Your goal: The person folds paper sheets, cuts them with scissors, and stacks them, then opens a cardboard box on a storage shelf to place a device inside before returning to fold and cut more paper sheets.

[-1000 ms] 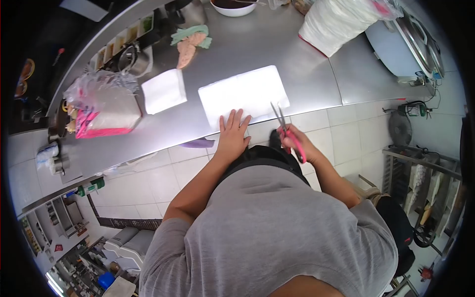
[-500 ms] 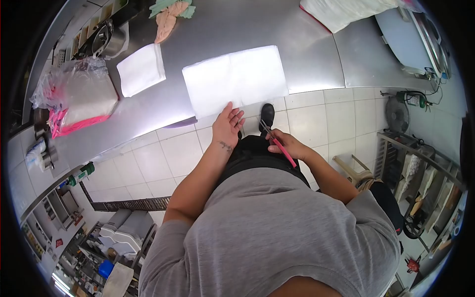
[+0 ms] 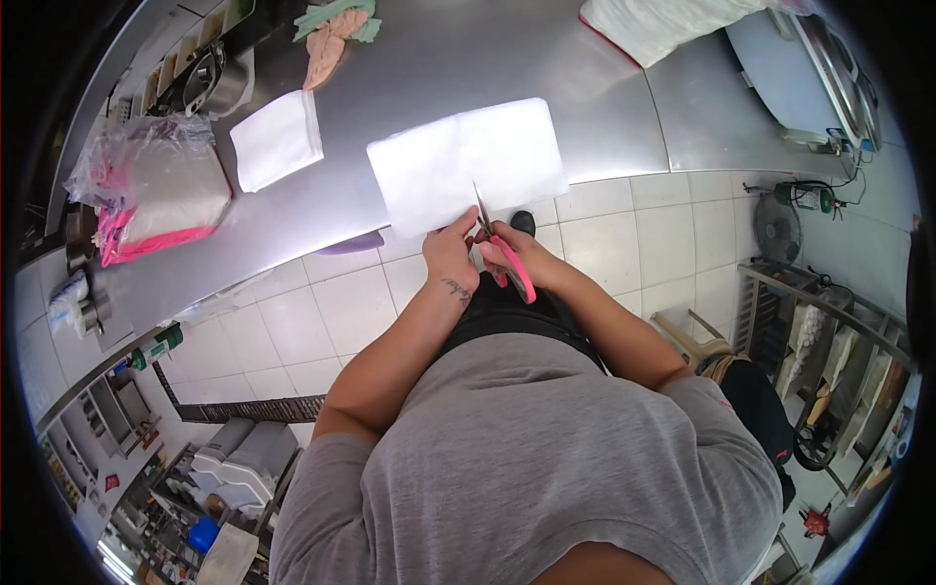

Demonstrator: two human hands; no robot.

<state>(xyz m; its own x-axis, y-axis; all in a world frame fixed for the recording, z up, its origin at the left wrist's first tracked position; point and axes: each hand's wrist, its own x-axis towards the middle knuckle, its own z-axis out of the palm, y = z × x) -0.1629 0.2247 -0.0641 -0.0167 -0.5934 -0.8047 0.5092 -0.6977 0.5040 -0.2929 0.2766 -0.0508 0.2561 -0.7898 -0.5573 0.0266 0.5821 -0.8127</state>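
A folded white sheet (image 3: 468, 156), paper or thin cloth, lies on the steel table with its near edge over the table's front edge. My left hand (image 3: 452, 255) is closed at that near edge, fingertips on the sheet; the exact grip is partly hidden. In my right hand (image 3: 531, 258) is a pair of scissors (image 3: 525, 276) with pink handles. The blades point away from me over the sheet, close to the left fingertips. To the left lies a smaller stack of white sheets (image 3: 277, 141).
A clear plastic bag with pink edging (image 3: 166, 200) lies on the steel table (image 3: 429, 58) at left. Green and peach cloths (image 3: 331, 44) are at the back. A white bag (image 3: 673, 24) and a pale blue lidded unit (image 3: 780, 73) occupy the right. A fan (image 3: 777, 226) stands beyond the table.
My right hand has brought the scissors up and left to the sheet's near edge, blades now over it. My left hand has turned from palm-up with loose fingers to closed at the edge.
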